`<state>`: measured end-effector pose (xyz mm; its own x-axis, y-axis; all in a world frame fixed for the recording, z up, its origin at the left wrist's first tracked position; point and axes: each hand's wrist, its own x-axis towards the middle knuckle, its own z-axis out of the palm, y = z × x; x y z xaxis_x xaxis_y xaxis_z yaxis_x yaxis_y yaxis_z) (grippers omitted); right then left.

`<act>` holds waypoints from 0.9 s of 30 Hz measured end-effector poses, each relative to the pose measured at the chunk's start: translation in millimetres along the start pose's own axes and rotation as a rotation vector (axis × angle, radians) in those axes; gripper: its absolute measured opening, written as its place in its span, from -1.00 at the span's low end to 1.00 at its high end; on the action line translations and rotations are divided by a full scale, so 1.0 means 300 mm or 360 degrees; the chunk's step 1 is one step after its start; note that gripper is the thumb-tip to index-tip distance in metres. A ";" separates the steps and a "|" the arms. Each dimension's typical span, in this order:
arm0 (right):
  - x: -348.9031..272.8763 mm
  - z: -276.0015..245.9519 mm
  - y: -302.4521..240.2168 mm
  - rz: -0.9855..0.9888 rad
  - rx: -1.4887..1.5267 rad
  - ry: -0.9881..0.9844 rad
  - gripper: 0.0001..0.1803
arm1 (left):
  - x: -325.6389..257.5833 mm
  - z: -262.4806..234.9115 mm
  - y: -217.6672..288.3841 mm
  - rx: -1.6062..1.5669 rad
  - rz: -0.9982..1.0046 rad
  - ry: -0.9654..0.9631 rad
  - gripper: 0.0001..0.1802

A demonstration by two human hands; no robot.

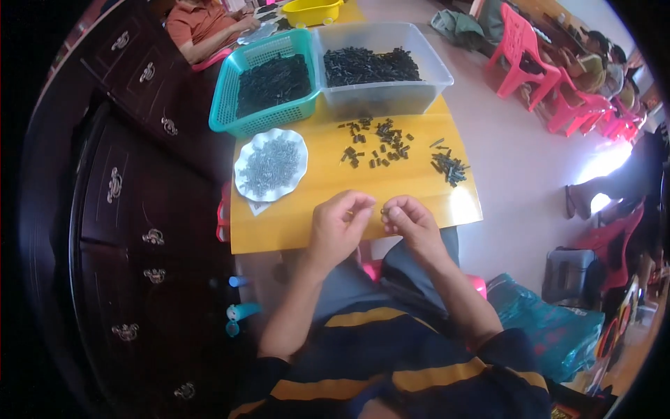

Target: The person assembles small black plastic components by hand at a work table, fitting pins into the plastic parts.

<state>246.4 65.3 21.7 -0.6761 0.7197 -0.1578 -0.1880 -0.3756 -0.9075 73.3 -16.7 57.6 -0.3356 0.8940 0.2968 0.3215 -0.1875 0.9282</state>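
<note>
Both my hands are close together over the near edge of the yellow table (293,227). My right hand (413,227) pinches a small dark piece (383,211) between thumb and fingertips. Just left of it, my left hand (338,227) has its fingers curled in toward the thumb; whatever is between them is too small to make out. Beyond my hands lie loose short black pieces (380,152). To their right is a heap of slimmer black pieces (450,167). A white scalloped dish (301,167) at the left holds many small shiny metal parts (269,164).
At the table's far side stand a green basket (222,115) and a clear plastic bin (391,103), both holding black pieces. Dark drawers (115,188) line the left. Another person (199,28) sits beyond the basket. Pink chairs (520,52) and a teal bag (541,321) are at the right.
</note>
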 end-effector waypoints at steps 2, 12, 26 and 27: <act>-0.029 0.023 -0.018 -0.0102 0.0048 -0.0018 -0.81 | -0.018 -0.002 0.037 -0.0012 0.0019 0.0027 -0.84; -0.179 0.070 -0.058 -0.0261 -0.0023 -0.0138 -0.84 | -0.158 0.014 0.154 0.0168 0.0278 0.0113 -0.81; -0.200 0.016 -0.051 0.0140 0.0042 -0.0789 -0.85 | -0.223 -0.085 0.167 -0.0281 -0.0093 -0.0636 -0.78; -0.184 0.011 -0.053 0.0205 0.0099 -0.0848 -0.85 | -0.204 -0.088 0.160 -0.0414 -0.0139 -0.0692 -0.79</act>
<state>284.1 29.6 46.0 -0.9604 0.2766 -0.0329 -0.1104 -0.4865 -0.8666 85.9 -91.2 90.0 0.0657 0.9871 0.1464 0.0592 -0.1503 0.9869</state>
